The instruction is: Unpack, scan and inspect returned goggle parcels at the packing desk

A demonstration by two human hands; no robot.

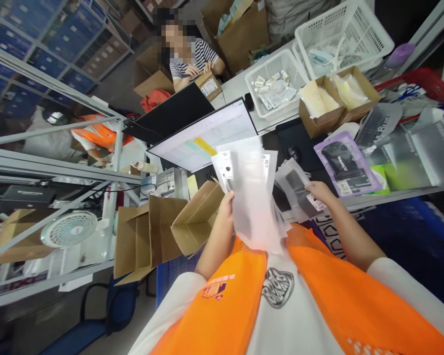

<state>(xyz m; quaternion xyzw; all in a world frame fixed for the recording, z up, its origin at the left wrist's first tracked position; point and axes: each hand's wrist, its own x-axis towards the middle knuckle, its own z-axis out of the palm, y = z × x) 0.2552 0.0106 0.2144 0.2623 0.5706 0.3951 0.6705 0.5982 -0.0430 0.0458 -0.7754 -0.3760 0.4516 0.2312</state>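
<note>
My left hand (226,207) is closed on the left edge of a stack of frosted plastic bags (253,197), which stands upright in front of my chest. White labels show along the stack's upper edges. To its right, my right hand (318,192) pinches a smaller translucent pouch (294,190) with a dark patch inside and a white barcode label near my fingers. The pouch is tilted and apart from most of the stack. A purple package (348,162) with a black window lies on the desk just beyond my right hand.
Behind the bags stand a lit monitor (207,135) and a mouse (293,154). Open cardboard boxes (133,236) are at the left, and white baskets (277,64) at the back right. Grey pouches (434,148) cover the right end. Across the desk a person (192,56) handles a small carton.
</note>
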